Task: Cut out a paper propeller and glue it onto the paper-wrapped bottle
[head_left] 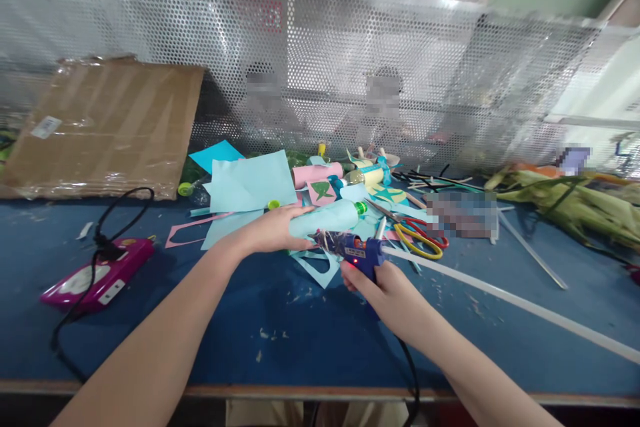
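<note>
My right hand [373,283] is wrapped round a blue hot glue gun [357,250] with a red light lit and a long white glue stick [500,293] running out of its back. My left hand [275,230] grips a plastic bottle [333,215] covered in light blue paper, lying on its side with its green cap pointing right. The gun's nozzle is close to the bottle's lower side, by my left fingers; whether it touches I cannot tell. Just beyond the gun lie scissors [420,240] with red and yellow handles, among paper scraps [320,270].
A magenta power strip [100,277] with a black plug stands at left. Behind it leans a plastic-wrapped cardboard sheet [105,127]. Light blue paper sheets [250,183] and a pink-wrapped bottle [315,175] lie at the back. Dry corn husks [560,207] are at right, before a perforated metal screen [325,60].
</note>
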### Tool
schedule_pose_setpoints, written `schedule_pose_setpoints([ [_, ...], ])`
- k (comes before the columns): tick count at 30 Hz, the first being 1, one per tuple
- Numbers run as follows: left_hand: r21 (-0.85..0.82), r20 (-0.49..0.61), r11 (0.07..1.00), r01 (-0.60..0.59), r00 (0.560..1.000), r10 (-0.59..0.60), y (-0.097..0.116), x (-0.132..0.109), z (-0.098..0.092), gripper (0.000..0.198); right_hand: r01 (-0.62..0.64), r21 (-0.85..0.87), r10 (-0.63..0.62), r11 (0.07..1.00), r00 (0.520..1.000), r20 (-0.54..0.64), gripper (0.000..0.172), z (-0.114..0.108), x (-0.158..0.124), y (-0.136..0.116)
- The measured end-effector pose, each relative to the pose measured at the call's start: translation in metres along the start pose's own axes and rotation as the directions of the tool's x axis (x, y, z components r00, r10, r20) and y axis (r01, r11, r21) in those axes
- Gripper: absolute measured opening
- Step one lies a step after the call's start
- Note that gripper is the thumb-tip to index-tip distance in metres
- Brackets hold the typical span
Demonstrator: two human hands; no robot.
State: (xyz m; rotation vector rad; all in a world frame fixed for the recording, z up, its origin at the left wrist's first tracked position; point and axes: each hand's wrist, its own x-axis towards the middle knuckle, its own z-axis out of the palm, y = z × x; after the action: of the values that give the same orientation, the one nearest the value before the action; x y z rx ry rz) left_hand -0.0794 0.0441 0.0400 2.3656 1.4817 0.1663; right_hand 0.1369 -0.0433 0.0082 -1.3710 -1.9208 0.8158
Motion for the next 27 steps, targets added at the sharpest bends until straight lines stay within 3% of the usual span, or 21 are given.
schedule_pose_setpoints([
  [14, -0.010, -0.027, 1.000, 0.010, 1.000, -0.010, -0.001, 0.001, 0.001, 0.090, 0.029, -0.105, -0.033, 0.994, 0.999, -0.033, 0.035, 0.009, -0.001, 0.009],
  [27, -0.067, -0.023, 0.998, 0.012, 1.000, -0.014, 0.002, -0.001, -0.001, 0.085, 0.010, -0.176, -0.037, 0.984, 0.988, -0.152, 0.034, 0.004, -0.002, 0.018],
])
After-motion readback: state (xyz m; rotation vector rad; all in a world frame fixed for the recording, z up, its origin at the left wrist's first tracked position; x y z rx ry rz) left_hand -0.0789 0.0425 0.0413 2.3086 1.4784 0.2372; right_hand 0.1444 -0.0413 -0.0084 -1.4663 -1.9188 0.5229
